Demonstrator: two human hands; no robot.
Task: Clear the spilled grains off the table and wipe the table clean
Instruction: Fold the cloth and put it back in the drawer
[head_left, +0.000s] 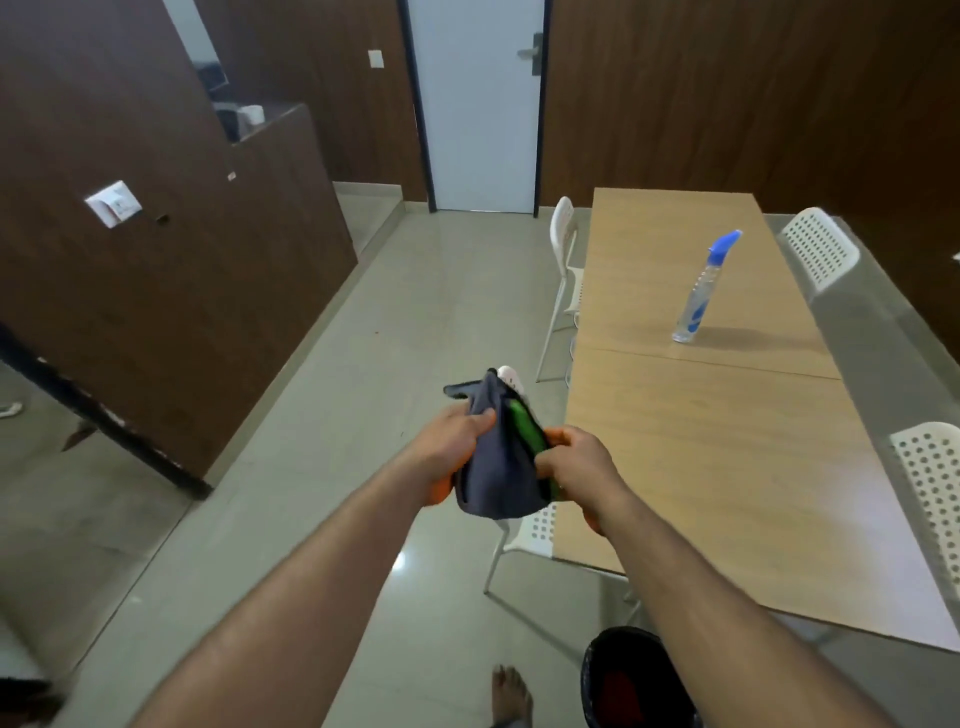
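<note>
Both hands were out in front, over the floor, just off the near left corner of the surface. The left hand had its fingers curled round one side of a dark grey cloth. The right hand pinched the other side. So each grip was closed on the cloth, none open. The cloth was bunched up, w/ a green strip showing at its right side. Something orange peeked out under both hands; I couldn't tell what it was.

No grains showed on the surface from here; too small or blurry to tell. A clear spray bottle w/ a blue top stood upright near the far right edge of the surface. White chairs sat along both long sides. A dark bin was on the floor near the person's bare foot, by the near edge.

The step looked like getting the cloth ready, i.e. opening or folding it. To do it well: make a flat pad, not a ball, so it touches more of the surface. Keep a firm hold w/ both hands so it doesn't drop. Then wipe from the far edge toward the near corner by the bin, so any bits fall in, not on the floor.
</note>
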